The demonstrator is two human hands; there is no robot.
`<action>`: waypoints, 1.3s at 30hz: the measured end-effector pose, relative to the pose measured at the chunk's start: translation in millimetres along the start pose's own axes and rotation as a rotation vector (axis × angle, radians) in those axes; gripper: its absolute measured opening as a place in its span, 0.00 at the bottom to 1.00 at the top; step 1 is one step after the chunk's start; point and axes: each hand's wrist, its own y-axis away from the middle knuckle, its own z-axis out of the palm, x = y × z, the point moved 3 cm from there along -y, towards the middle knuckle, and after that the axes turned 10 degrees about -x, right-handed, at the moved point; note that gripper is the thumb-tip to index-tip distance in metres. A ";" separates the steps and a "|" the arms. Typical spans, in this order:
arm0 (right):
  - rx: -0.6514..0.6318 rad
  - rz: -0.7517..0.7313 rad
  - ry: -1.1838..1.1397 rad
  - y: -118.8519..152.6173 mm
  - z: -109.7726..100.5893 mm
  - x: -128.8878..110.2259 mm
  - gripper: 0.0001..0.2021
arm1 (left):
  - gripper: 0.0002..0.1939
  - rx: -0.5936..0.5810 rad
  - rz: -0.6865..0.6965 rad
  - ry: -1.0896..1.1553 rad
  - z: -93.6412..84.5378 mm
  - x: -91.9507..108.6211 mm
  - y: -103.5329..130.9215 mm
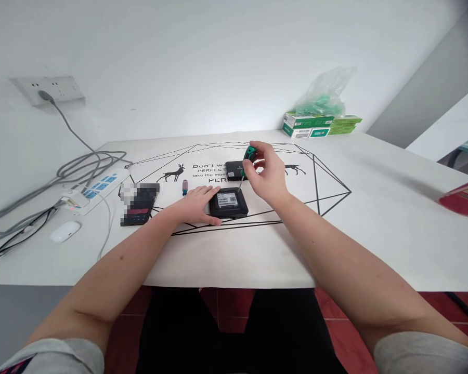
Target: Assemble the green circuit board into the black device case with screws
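A small black square device (239, 210) with a white label lies flat on the printed table mat. My left hand (197, 204) holds its left side, fingers at the back corner and thumb along the front. In my right hand (269, 174) is a green-and-black screwdriver (251, 152), tilted, its metal shaft pointing down to the device's far right corner. Whether the tip sits in a screw is too small to tell. Just behind lies a second black piece (234, 170), partly hidden by the right hand. Left of it is a small screwdriver (184, 187) with a reddish, blue-ended handle.
To the left are a phone (140, 204), a white earphone case (65, 231), glasses (23, 234), a power strip (101, 191) and grey cables (89, 166). Green boxes (308, 122) with a plastic bag (325, 96) stand at the back right. A red packet (462, 198) lies far right.
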 end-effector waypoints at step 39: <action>-0.054 -0.048 0.041 -0.9 3.7 0.9 0.20 | 0.63 0.012 0.043 -0.001 -2.0 -2.0 -0.2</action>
